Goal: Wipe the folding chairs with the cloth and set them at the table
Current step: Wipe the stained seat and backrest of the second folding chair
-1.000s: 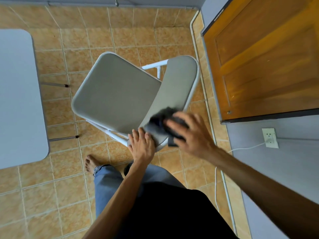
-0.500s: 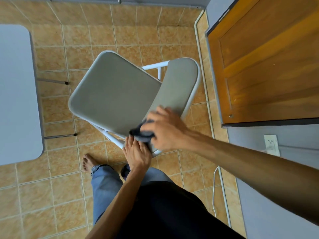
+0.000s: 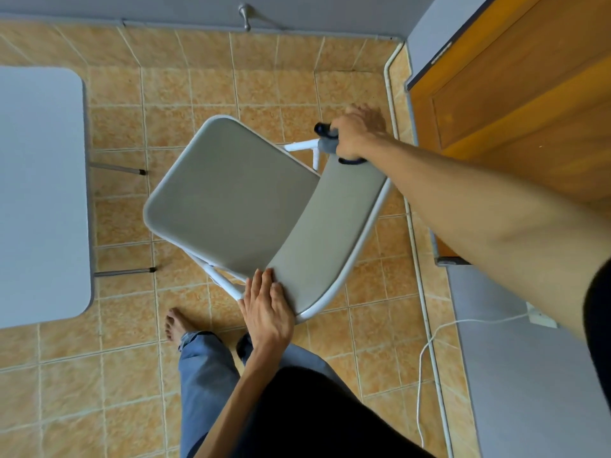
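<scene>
Your right hand (image 3: 357, 133) clutches the dark grey cloth (image 3: 327, 141) on the grey padded folding chair (image 3: 231, 200) (backrest, far end) — left hand (image 3: 267, 312) lies flat, fingers straight, on the near end.

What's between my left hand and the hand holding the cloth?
In the head view, the chair's grey backrest spans that stretch: left hand at its near end, right hand with the cloth at its far end.

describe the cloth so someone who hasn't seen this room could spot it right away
Start at the orange wooden door on the right; just left of it a grey folding chair stands on the tan tiles. At the far end of its backrest the right hand grips a small bunched cloth. It is the only dark, crumpled thing against the pale chair and its white tubing.
</scene>
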Motion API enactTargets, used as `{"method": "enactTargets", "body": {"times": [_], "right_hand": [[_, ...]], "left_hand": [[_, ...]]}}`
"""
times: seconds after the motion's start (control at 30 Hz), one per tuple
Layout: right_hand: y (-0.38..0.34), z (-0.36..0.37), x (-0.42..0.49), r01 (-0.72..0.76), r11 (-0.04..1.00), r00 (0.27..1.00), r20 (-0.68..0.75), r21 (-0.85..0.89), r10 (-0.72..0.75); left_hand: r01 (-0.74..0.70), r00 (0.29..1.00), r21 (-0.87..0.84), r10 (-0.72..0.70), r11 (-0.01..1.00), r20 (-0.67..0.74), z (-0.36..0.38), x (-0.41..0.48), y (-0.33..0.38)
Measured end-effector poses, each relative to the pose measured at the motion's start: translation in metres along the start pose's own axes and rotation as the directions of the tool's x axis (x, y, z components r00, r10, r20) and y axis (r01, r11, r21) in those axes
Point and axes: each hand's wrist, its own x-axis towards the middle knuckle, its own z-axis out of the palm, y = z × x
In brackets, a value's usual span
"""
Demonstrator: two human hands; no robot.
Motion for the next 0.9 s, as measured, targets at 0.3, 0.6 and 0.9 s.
{"method": "enactTargets", "body": {"times": [0.3,0.6,0.9], "right_hand": [[-0.101,0.048,-0.18,0.304,0.934,0.936,0.126,0.187,-0.33],[-0.1,0.023,-0.245,0.273,0.933,0.947,0.106,0.233,-0.304],[-0.1,0.003,-0.268,-0.009,0.773,0.963,0.215,0.634,-0.164]], "left_hand": [[-0.001,0.997,0.045,-0.002,0.999,0.077,0.005,-0.016,0.01],[-0.026,0.952,0.101,-0.006,0.995,0.306,-0.025,0.002,0.013],[-0.001,0.806,-0.05,0.03,0.999,0.591,-0.105,0.013,0.021]]}}
